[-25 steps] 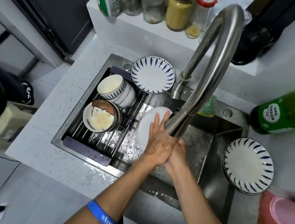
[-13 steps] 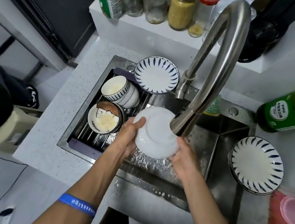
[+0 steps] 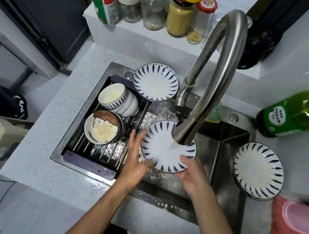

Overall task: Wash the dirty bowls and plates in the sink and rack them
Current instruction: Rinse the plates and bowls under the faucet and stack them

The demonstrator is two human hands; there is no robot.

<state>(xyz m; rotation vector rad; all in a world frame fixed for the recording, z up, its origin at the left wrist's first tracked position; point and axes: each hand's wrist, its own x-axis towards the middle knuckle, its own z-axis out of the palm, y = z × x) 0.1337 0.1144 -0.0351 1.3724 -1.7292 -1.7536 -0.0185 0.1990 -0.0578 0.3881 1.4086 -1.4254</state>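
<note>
A white plate with blue dashes [image 3: 162,151] is held face up under the running tap [image 3: 184,134], above the steel sink [image 3: 227,153]. My left hand [image 3: 135,162] holds its left edge, thumb on the rim. My right hand [image 3: 191,173] grips the lower right edge, thumb on top. On the rack [image 3: 89,164] over the sink's left half lie two stacks of bowls, a striped one [image 3: 118,98] and a cartoon one [image 3: 102,129], both smeared with residue. One matching plate [image 3: 156,81] leans at the rack's far end.
A stack of matching plates [image 3: 257,165] sits on the counter at the right, beside a green detergent bottle [image 3: 292,114] and a pink cloth [image 3: 294,222]. Jars and bottles [image 3: 179,14] line the ledge behind the tall tap arch. A sponge [image 3: 214,112] rests at the sink's back.
The plate was turned over: half a second ago its white underside faced up, now its patterned face is up under the water. Both hands shifted to its lower edges.
</note>
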